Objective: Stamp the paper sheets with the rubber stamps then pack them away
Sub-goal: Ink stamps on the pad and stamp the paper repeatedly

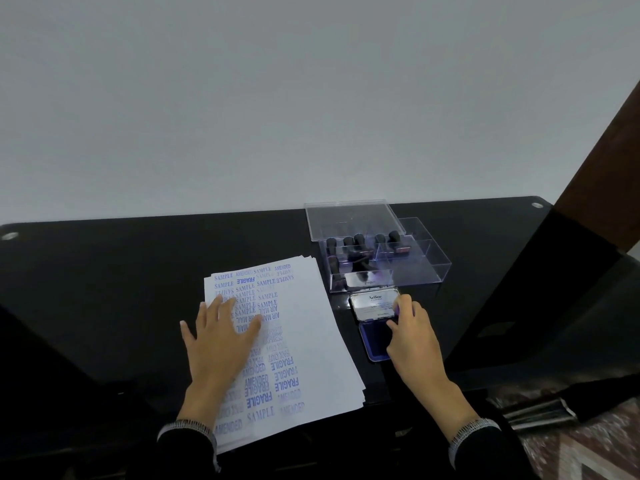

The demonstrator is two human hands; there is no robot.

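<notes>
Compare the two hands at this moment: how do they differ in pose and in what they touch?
The left hand lies flat with fingers spread on the stamped paper sheets; the right hand is curled, fingers at the open ink pad. The left rests on paper, the right beside it. Both rest over the black table.

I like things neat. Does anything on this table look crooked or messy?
A little. The stack of paper sheets lies tilted on the black table, with its edges fanned out unevenly. The blue stamp words run in all directions, some upside down or sideways. The left hand rests flat on the stack. Nothing looks spilled or broken.
</notes>
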